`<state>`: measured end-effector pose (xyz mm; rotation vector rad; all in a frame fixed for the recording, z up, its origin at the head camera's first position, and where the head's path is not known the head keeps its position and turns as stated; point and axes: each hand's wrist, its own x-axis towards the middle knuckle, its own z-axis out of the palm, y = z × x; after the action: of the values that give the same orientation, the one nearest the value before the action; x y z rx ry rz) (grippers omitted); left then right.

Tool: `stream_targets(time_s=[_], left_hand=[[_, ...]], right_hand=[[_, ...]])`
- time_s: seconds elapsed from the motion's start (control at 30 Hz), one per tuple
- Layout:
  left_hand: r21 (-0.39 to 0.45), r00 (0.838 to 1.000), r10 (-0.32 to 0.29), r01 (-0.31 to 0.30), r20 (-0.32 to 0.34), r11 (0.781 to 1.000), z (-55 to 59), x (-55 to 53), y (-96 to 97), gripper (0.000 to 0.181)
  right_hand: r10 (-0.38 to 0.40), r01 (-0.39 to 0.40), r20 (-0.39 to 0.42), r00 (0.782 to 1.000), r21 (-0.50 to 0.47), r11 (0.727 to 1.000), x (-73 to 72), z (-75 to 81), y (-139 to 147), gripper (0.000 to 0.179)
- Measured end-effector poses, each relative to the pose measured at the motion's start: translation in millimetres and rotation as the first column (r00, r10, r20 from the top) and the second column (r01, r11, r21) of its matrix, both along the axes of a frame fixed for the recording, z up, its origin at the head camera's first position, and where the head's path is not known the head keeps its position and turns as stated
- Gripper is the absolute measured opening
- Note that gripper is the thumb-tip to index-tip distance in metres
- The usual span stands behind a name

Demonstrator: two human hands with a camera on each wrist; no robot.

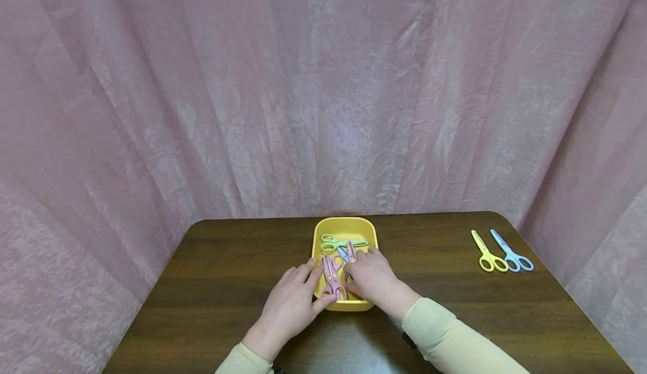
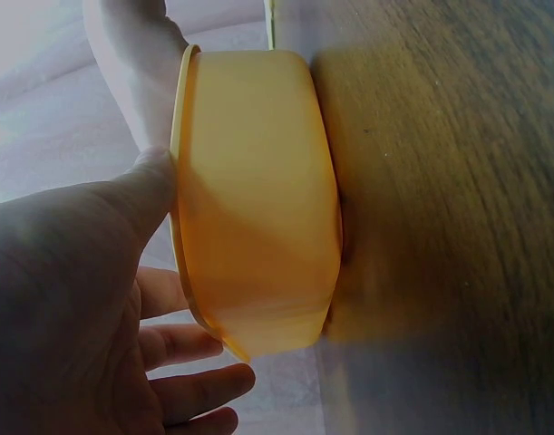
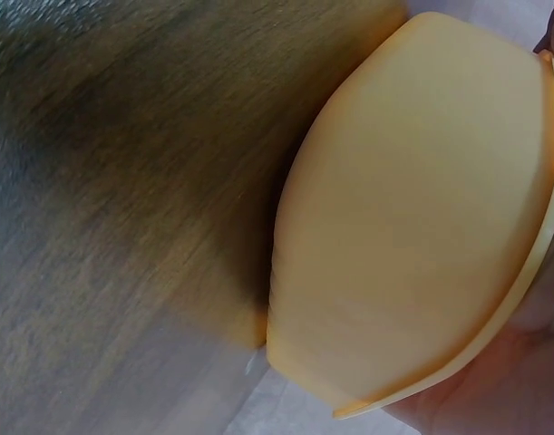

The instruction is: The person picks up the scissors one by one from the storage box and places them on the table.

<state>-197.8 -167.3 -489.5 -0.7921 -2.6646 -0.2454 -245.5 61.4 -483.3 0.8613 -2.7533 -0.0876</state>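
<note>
A yellow plastic tray (image 1: 346, 220) stands on the table and holds several pairs of children's scissors. Green scissors (image 1: 331, 243) lie toward its far end. Pink scissors (image 1: 331, 276) lie along its left side, and blue scissors (image 1: 343, 254) show partly in the middle. My left hand (image 1: 290, 301) rests at the tray's near left rim, fingers extended and thumb on the edge. Over the right rim reaches my right hand (image 1: 374, 276), its fingers down inside beside a second pair of pink scissors (image 1: 351, 250). That pair's lower part is hidden, as is the fingertips' hold.
Yellow scissors (image 1: 487, 255) and blue scissors (image 1: 509, 252) lie side by side at the right of the brown wooden table (image 1: 227, 273). A pink curtain (image 1: 323, 93) hangs behind the table's far edge and at both sides.
</note>
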Motion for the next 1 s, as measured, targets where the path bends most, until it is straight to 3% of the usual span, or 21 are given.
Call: stream_targets(time_s=[0.3, 0.7, 1.0], left_hand=[[-0.002, 1.0, -0.001, 0.001, -0.001, 1.0, -0.2, 0.0, -0.2, 0.071], [-0.005, 1.0, -0.01, 0.01, -0.023, 1.0, -0.6, -0.3, -1.0, 0.072], [-0.005, 1.0, -0.011, 0.011, -0.016, 1.0, -1.0, -0.2, -1.3, 0.072]], right_hand=[[0.028, -0.028, -0.044, 0.999, 0.004, 1.0, 1.3, 1.5, 0.8, 0.024], [-0.02, 0.02, 0.01, 1.0, 0.034, 0.999, 0.3, 2.4, -1.6, 0.022], [0.007, -0.007, -0.011, 1.0, 0.031, 1.0, -0.7, 1.6, -0.2, 0.02]])
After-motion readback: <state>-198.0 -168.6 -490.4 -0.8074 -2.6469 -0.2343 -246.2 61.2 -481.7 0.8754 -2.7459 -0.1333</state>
